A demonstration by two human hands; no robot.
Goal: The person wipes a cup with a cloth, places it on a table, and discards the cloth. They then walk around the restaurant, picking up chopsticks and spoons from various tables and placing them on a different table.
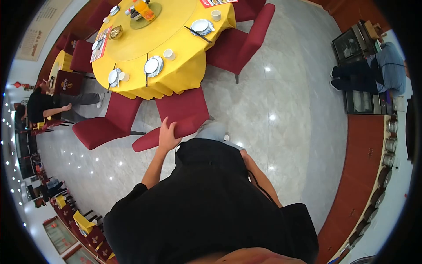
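Note:
My left hand is on the top of the backrest of a dark red upholstered chair, its fingers curled over the edge. This chair stands right in front of me, its seat towards the round table with the yellow cloth. My right hand hangs low beside my right hip, partly behind my dark clothing, and its fingers are hidden. Close to the left of my chair stands another red chair. On the near side of the table are a plate setting, black chopsticks and a white cup.
A third red chair stands at the table's right side. An orange bottle is on the turntable. One person stands by the cabinets at right; another person is at left. A wooden counter runs along the right wall.

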